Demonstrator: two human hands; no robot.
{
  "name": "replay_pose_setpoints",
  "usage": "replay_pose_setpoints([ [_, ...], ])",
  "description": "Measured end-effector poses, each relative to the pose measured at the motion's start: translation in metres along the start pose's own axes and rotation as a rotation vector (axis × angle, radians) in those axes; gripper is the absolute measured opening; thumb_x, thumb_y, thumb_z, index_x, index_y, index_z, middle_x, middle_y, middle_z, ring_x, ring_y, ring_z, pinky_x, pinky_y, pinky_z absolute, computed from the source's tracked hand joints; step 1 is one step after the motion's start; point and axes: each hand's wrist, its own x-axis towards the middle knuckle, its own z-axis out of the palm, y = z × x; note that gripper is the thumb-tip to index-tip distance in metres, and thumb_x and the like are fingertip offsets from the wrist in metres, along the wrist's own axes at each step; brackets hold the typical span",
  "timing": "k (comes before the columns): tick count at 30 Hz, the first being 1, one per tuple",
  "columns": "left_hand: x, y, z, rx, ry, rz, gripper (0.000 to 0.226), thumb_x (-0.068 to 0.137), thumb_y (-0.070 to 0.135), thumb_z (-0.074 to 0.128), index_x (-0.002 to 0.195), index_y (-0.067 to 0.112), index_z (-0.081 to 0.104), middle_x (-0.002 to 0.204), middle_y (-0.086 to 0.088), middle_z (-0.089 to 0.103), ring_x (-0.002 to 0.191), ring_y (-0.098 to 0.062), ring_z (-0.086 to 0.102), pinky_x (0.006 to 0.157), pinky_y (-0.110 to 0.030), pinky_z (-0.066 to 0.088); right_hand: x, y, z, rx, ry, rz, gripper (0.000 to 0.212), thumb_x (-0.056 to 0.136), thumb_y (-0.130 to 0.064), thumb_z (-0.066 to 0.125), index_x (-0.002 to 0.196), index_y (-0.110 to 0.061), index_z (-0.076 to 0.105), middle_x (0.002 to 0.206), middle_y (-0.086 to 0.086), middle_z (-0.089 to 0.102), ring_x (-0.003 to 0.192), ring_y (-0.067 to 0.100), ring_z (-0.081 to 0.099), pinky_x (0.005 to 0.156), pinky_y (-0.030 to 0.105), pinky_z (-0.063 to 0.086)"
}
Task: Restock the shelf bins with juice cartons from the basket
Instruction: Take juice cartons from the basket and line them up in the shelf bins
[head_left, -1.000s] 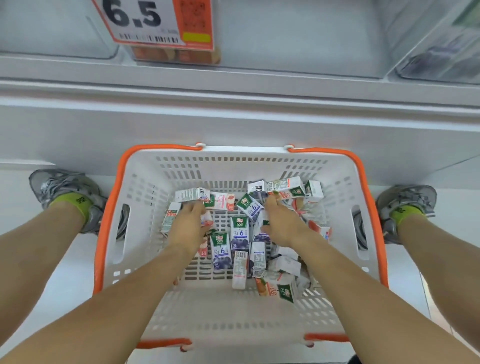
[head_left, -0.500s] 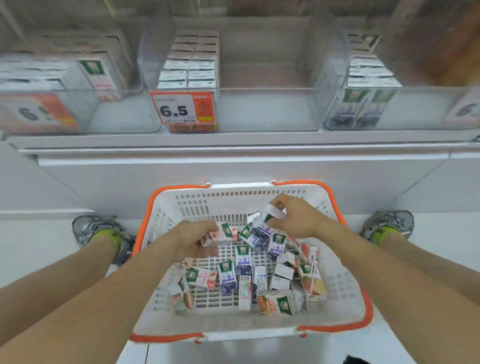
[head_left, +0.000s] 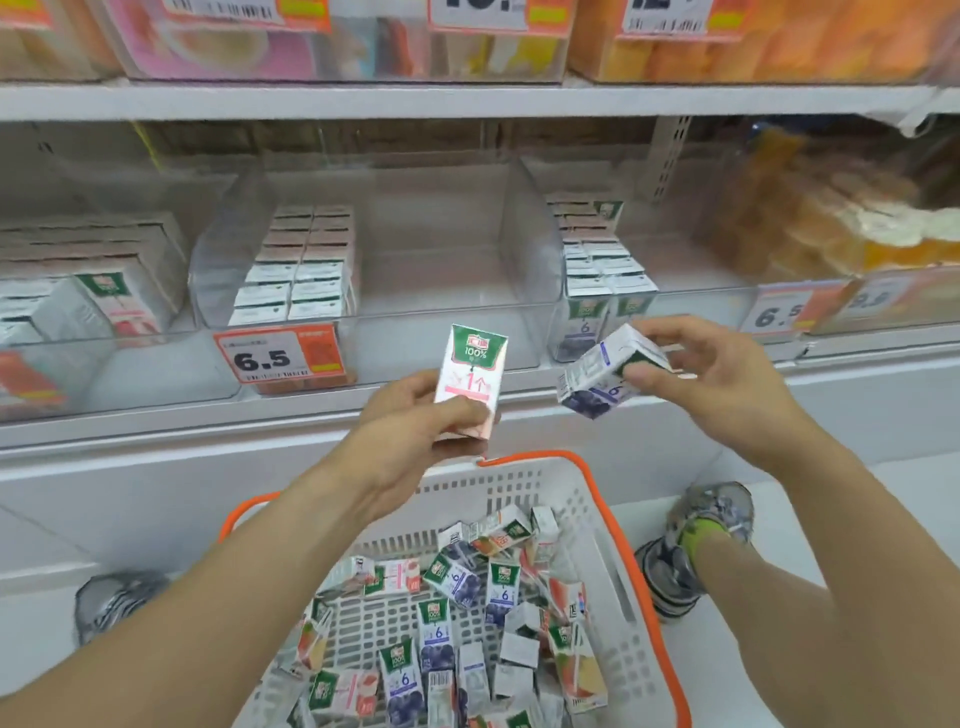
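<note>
My left hand (head_left: 410, 415) grips a pink juice carton (head_left: 470, 374) upright in front of the shelf edge. My right hand (head_left: 711, 374) pinches a purple grape juice carton (head_left: 602, 376) tilted on its side, close beside the pink one. Below them stands the white basket (head_left: 582, 499) with an orange rim, holding several loose pink, purple and orange cartons. Behind my hands are clear shelf bins: a middle bin (head_left: 431, 270) with two rows of pink cartons at its left and bare room to the right, and a bin of purple cartons (head_left: 597, 270) further right.
A 6.5 price tag (head_left: 280, 356) hangs on the middle bin's front. Another carton bin (head_left: 88, 291) sits at the left. Bread packs (head_left: 831, 218) fill the right bin, and an upper shelf (head_left: 467, 98) carries more goods. My shoes (head_left: 696, 540) flank the basket on the floor.
Both hands rose out of the basket, each with a carton, up to the shelf bins. The view tilted up from the basket to the shelves.
</note>
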Motion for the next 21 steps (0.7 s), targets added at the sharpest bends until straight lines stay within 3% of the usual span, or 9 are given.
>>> replay_pose_setpoints([
  [2, 0.010, 0.011, 0.015, -0.006, -0.010, 0.065, 0.044, 0.079, -0.013, 0.068, 0.120, 0.001, 0.058, 0.104, -0.020, 0.074, 0.096, -0.038, 0.070, 0.071, -0.039, 0.062, 0.006, -0.001, -0.012, 0.076, 0.126, -0.041, 0.038, 0.074, -0.024, 0.077, 0.110, -0.024, 0.069, 0.112, 0.003, 0.073, 0.097, 0.027, 0.070, 0.091, 0.042, 0.056],
  [5, 0.022, 0.023, 0.036, -0.051, -0.002, 0.177, 0.047, 0.074, 0.003, 0.077, 0.118, 0.006, 0.061, 0.102, -0.013, 0.075, 0.093, -0.034, 0.072, 0.080, -0.045, 0.058, 0.015, -0.002, -0.028, 0.167, 0.311, -0.092, 0.038, 0.081, -0.017, 0.077, 0.118, -0.017, 0.067, 0.114, 0.001, 0.073, 0.100, 0.021, 0.071, 0.091, 0.041, 0.057],
  [10, 0.041, 0.042, 0.051, -0.020, 0.096, 0.450, 0.049, 0.062, 0.029, 0.080, 0.105, 0.016, 0.063, 0.098, -0.002, 0.077, 0.091, -0.021, 0.073, 0.070, -0.036, 0.062, 0.064, -0.011, -0.056, 0.276, 0.522, -0.108, 0.035, 0.079, -0.014, 0.081, 0.111, -0.019, 0.068, 0.107, 0.002, 0.076, 0.103, 0.022, 0.072, 0.086, 0.037, 0.059],
  [14, 0.059, 0.048, 0.040, -0.133, 0.172, 0.493, 0.040, 0.070, 0.024, 0.078, 0.105, 0.014, 0.063, 0.092, 0.003, 0.076, 0.086, -0.019, 0.072, 0.067, -0.035, 0.061, 0.143, 0.007, -0.073, 0.203, 0.504, 0.022, 0.038, 0.081, -0.005, 0.079, 0.115, -0.012, 0.066, 0.110, 0.013, 0.072, 0.099, 0.027, 0.073, 0.086, 0.041, 0.060],
  [18, 0.071, 0.046, 0.034, -0.265, 0.199, 0.431, 0.043, 0.074, 0.024, 0.075, 0.112, 0.007, 0.064, 0.096, -0.004, 0.075, 0.096, -0.033, 0.072, 0.077, -0.049, 0.061, 0.224, 0.038, -0.073, -0.009, 0.483, 0.190, 0.048, 0.073, -0.007, 0.086, 0.116, -0.007, 0.062, 0.118, 0.013, 0.066, 0.105, 0.032, 0.068, 0.090, 0.047, 0.058],
  [21, 0.076, 0.046, 0.035, -0.232, 0.177, 0.458, 0.051, 0.066, 0.026, 0.076, 0.113, 0.007, 0.064, 0.093, -0.001, 0.076, 0.087, -0.022, 0.073, 0.068, -0.037, 0.062, 0.265, 0.054, -0.065, -0.220, 0.380, 0.252, 0.038, 0.073, -0.014, 0.087, 0.107, -0.012, 0.069, 0.119, 0.005, 0.067, 0.108, 0.026, 0.067, 0.092, 0.042, 0.057],
])
